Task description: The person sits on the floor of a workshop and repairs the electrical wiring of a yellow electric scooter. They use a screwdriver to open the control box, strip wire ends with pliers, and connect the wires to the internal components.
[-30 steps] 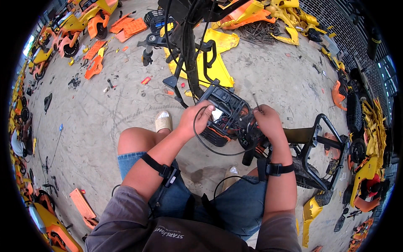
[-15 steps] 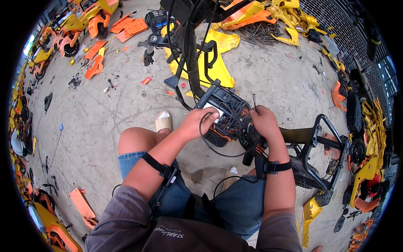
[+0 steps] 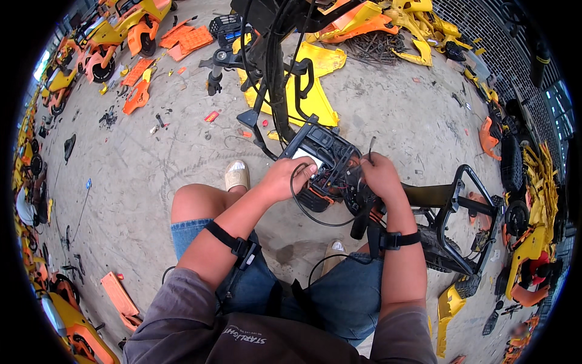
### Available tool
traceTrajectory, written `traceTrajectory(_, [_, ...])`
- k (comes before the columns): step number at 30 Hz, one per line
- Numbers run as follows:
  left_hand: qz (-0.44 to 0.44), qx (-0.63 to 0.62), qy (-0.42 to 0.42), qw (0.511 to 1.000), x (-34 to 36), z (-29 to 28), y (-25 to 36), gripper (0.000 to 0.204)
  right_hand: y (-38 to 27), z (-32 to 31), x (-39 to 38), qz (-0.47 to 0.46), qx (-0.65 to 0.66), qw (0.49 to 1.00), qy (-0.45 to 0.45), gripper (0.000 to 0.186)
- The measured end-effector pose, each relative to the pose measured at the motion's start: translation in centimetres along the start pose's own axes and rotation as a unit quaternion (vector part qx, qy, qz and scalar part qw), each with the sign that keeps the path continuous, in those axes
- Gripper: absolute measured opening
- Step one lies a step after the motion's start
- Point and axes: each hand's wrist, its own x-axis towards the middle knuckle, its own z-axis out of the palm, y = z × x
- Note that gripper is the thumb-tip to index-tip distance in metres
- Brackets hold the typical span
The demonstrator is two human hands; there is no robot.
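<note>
In front of me stands a stripped scooter frame (image 3: 276, 91), with an exposed black housing (image 3: 327, 145) and loose wiring at its middle. My left hand (image 3: 288, 179) is closed on a black cable (image 3: 321, 224), which hangs in a loop below the housing toward the right. Over the housing's right side, my right hand (image 3: 382, 175) is also closed, and a thin dark cable end (image 3: 370, 145) sticks up from its fingers. Whether both hands hold the same cable I cannot tell. A white patch shows on the housing beside my left fingertips.
A yellow body panel (image 3: 318, 103) lies on the concrete behind the frame. To the right are a black tubular rack (image 3: 464, 212) and a wheel beneath it. Yellow and orange scooters (image 3: 100, 39) stand at the far left, and panels (image 3: 536, 188) are heaped at the right.
My right hand has shifted very slightly, and the cable end in it leans a little further right. My left hand stays in nearly the same place, still gripping the cable.
</note>
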Motion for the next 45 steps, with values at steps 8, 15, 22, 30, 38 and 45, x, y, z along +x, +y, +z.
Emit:
traceTrajectory(8, [-0.140, 0.041, -0.257, 0.955, -0.1, -0.5, 1.9, 0.031, 2.9, 3.4, 2.2, 0.130, 0.131, 0.978, -0.100, 0.024])
traceTrajectory(15, [-0.177, 0.018, -0.407, 0.896, -1.0, 0.4, -0.5, 0.031, 6.6, 9.0, 2.2, 0.188, 0.168, 0.951, -0.176, 0.027])
traceTrajectory(22, [-0.155, 0.027, -0.438, 0.885, -1.0, 0.4, 0.7, 0.027, 7.0, 12.0, 1.2, 0.235, 0.227, 0.916, -0.234, 0.029])
traceTrajectory(30, [-0.128, 0.021, -0.461, 0.878, -1.1, 0.7, -0.6, 0.029, 7.0, 12.7, 2.1, 0.278, 0.306, 0.873, -0.259, 0.030])
traceTrajectory(38, [-0.085, 0.042, -0.477, 0.874, -1.1, 0.6, -0.5, 0.034, 6.7, 12.8, 2.2, 0.267, 0.262, 0.906, -0.199, 0.021])
traceTrajectory(45, [-0.068, 0.052, -0.476, 0.875, -1.0, 0.4, -0.8, 0.030, 7.3, 12.6, 2.4, 0.263, 0.240, 0.912, -0.202, 0.021])
